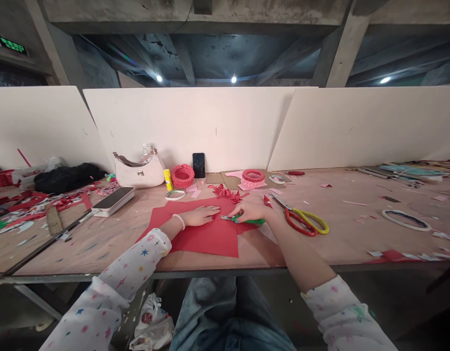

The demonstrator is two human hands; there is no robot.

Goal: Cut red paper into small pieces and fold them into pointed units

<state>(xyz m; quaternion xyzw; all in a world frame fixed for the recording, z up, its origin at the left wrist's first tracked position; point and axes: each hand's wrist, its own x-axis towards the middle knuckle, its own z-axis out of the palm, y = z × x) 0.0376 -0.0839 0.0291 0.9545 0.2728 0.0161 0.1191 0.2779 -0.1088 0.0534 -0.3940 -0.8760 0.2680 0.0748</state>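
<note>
Much of the frame's middle band is bench [343, 234], with red paper [206, 240] just below centre. The left hand [200, 216] lies on it, fingers extended, gripping nothing; right of centre, the right hand [251, 212] curls its fingers around a green-handled tool [254, 222].

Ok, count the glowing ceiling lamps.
3: left lamp and centre lamp above the middle white board, right lamp above the right-hand white board. Concrete beams may hide more.

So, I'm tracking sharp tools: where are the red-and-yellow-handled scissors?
In the head view, the scissors lie on the table, right of centre, just right of the right hand.
</note>
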